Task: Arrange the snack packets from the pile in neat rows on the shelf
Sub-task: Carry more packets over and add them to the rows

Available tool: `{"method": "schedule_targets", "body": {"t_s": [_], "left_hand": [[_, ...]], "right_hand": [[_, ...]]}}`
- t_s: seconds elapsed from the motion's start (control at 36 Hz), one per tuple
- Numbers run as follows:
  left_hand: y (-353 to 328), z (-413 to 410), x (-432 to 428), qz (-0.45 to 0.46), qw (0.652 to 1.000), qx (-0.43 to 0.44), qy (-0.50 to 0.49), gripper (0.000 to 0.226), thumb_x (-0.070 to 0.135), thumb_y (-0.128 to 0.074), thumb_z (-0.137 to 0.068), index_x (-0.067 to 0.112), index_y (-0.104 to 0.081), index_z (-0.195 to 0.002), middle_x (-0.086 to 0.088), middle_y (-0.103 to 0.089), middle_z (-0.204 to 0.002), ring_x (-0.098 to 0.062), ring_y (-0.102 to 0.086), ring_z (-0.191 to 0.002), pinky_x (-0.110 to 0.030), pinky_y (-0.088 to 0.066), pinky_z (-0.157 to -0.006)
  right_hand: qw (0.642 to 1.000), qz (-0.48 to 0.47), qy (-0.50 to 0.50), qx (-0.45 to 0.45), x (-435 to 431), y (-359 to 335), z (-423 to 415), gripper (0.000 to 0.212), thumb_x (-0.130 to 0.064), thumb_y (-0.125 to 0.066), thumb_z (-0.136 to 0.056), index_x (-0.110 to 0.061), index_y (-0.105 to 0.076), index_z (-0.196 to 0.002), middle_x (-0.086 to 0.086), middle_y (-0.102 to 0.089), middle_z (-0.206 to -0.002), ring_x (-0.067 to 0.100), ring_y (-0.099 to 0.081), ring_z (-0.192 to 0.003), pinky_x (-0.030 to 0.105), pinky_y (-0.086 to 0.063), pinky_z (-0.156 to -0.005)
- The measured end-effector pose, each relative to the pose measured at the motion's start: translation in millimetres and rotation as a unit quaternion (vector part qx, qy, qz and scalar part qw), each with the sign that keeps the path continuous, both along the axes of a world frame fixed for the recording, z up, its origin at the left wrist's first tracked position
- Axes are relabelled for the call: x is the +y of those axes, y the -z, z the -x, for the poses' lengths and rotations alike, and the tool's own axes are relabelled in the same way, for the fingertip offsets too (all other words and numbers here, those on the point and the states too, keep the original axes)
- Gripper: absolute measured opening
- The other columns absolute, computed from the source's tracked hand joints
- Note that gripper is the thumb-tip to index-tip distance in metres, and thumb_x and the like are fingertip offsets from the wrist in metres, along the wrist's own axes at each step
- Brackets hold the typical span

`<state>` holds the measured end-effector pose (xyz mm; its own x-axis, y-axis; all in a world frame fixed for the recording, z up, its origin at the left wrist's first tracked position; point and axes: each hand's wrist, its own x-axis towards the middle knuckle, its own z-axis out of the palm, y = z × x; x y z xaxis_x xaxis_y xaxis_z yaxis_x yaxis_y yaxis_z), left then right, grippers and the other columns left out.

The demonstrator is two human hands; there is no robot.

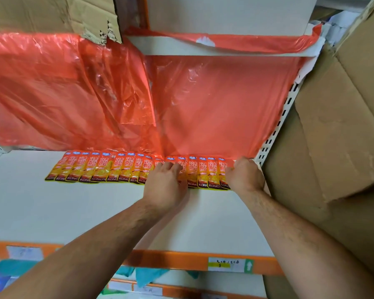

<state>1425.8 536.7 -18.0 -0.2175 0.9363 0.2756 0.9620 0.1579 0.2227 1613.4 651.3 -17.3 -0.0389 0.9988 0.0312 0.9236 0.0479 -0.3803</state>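
Left hand and right hand touch KONC-lettered packets.

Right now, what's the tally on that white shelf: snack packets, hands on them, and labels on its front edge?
Orange-and-yellow foil snack packets: 16, three partly under the left hand
Bare hands at the row: 2, including the right hand
White paper labels on the orange shelf edge: 2
Total: 20

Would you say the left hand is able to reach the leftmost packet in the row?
Probably yes: the left hand rests on the same row, and nothing stands over the leftmost packet or the shelf before it.
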Motion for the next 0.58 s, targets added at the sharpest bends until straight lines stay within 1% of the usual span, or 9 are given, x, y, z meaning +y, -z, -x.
{"method": "schedule_targets", "body": {"t_s": [0.08, 0.14, 0.17, 0.22, 0.28, 0.36, 0.44, 0.53, 0.58], "left_hand": [[-3, 7, -10, 0.02, 1.0, 0.02, 0.002, 0.045, 0.041, -0.05, -0.078, 0.017, -0.068, -0.111, -0.005, -0.068, -0.103, -0.031, -0.059, -0.092, -0.039, -0.049, -0.074], [-5, 13, -17, 0.018, 1.0, 0.015, -0.004, 0.049, 0.044, -0.044, -0.078, 0.018, -0.067, -0.112, -0.003, -0.068, -0.108, -0.03, -0.06, -0.095, -0.04, -0.051, -0.076], [-7, 17, -21, 0.013, 1.0, 0.012, -0.002, 0.052, 0.046, -0.041, -0.078, 0.019, -0.067, -0.114, -0.003, -0.068, -0.11, -0.03, -0.06, -0.097, -0.041, -0.051, -0.079], [-9, 26, -30, 0.019, 1.0, 0.008, -0.001, 0.056, 0.048, -0.044, -0.08, 0.019, -0.063, -0.124, -0.003, -0.065, -0.123, -0.029, -0.058, -0.109, -0.041, -0.049, -0.091], [-10, 38, -42, 0.028, 1.0, 0.006, -0.006, 0.057, 0.045, -0.052, -0.085, 0.021, -0.054, -0.136, -0.002, -0.056, -0.138, -0.027, -0.051, -0.124, -0.04, -0.041, -0.104], [-9, 63, -66, 0.034, 0.999, 0.004, -0.02, 0.064, 0.047, -0.049, -0.084, 0.021, -0.048, -0.142, -0.003, -0.049, -0.146, -0.026, -0.044, -0.134, -0.039, -0.033, -0.112], [-9, 95, -97, 0.036, 0.999, 0.008, -0.032, 0.068, 0.049, -0.045, -0.08, 0.02, -0.049, -0.142, -0.006, -0.05, -0.145, -0.026, -0.044, -0.134, -0.04, -0.033, -0.112], [-12, 127, -134, 0.048, 0.997, 0.018, -0.053, 0.065, 0.05, -0.046, -0.086, 0.023, -0.044, -0.145, -0.002, -0.044, -0.15, -0.023, -0.039, -0.138, -0.04, -0.03, -0.114], [-14, 151, -158, 0.048, 0.996, 0.027, -0.065, 0.067, 0.052, -0.04, -0.084, 0.024, -0.044, -0.145, -0.001, -0.045, -0.149, -0.021, -0.04, -0.137, -0.04, -0.033, -0.112]], "right_hand": [[0.998, -0.026, -0.05, 0.001, -19, -6, 12, 0.032, -0.038, -0.053, -0.091, -0.018, -0.063, -0.114, 0.007, -0.063, -0.114, 0.031, -0.061, -0.106, 0.036, -0.05, -0.079], [0.995, -0.034, -0.098, -0.001, -31, -9, 23, 0.036, -0.038, -0.054, -0.09, -0.019, -0.063, -0.12, 0.005, -0.062, -0.119, 0.028, -0.056, -0.113, 0.036, -0.049, -0.085], [0.992, -0.037, -0.122, -0.008, -37, -11, 29, 0.039, -0.039, -0.055, -0.09, -0.019, -0.062, -0.123, 0.004, -0.061, -0.123, 0.027, -0.053, -0.118, 0.035, -0.047, -0.091], [0.984, -0.042, -0.169, -0.027, -49, -13, 43, 0.048, -0.041, -0.055, -0.09, -0.019, -0.057, -0.132, 0.003, -0.057, -0.133, 0.026, -0.046, -0.127, 0.035, -0.041, -0.103], [0.976, -0.044, -0.207, -0.043, -64, -15, 58, 0.055, -0.044, -0.054, -0.09, -0.019, -0.052, -0.139, 0.001, -0.052, -0.142, 0.024, -0.042, -0.133, 0.034, -0.035, -0.11], [0.969, -0.044, -0.238, -0.05, -88, -18, 85, 0.057, -0.045, -0.054, -0.09, -0.021, -0.05, -0.141, -0.001, -0.047, -0.147, 0.023, -0.04, -0.135, 0.034, -0.036, -0.109], [0.963, -0.046, -0.26, -0.058, -116, -22, 116, 0.06, -0.047, -0.054, -0.09, -0.022, -0.048, -0.143, 0.0, -0.045, -0.148, 0.023, -0.039, -0.136, 0.033, -0.033, -0.111], [0.959, -0.036, -0.275, -0.064, -150, -26, 150, 0.061, -0.048, -0.052, -0.091, -0.023, -0.044, -0.146, -0.002, -0.041, -0.151, 0.023, -0.035, -0.138, 0.033, -0.031, -0.112], [0.956, -0.035, -0.284, -0.069, -172, -29, 174, 0.062, -0.049, -0.051, -0.092, -0.023, -0.042, -0.147, -0.002, -0.039, -0.153, 0.022, -0.032, -0.14, 0.033, -0.03, -0.114]]}}
